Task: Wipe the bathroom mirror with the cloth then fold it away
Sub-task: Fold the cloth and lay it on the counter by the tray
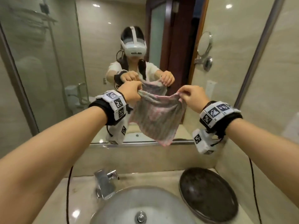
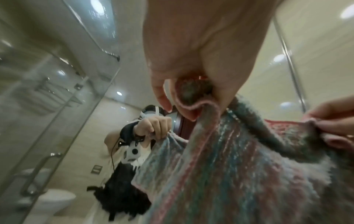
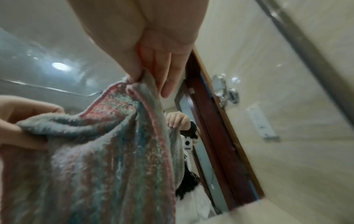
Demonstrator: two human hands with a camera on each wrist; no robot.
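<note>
A striped pink, grey and teal cloth (image 1: 157, 116) hangs spread out in front of the bathroom mirror (image 1: 64, 62). My left hand (image 1: 131, 92) grips its upper left corner, and in the left wrist view the fingers (image 2: 182, 98) curl round a bunched edge of the cloth (image 2: 220, 174). My right hand (image 1: 191, 96) pinches the upper right corner; the right wrist view shows thumb and fingers (image 3: 151, 72) nipping the cloth (image 3: 107, 151) at its hem. The cloth's lower part dangles free above the counter.
Below me lie a white basin (image 1: 145, 206) with a chrome tap (image 1: 105, 183) and a dark round tray (image 1: 208, 196) on the beige counter. A round shaving mirror (image 1: 204, 44) juts from the right wall. A person's reflection fills the mirror's middle.
</note>
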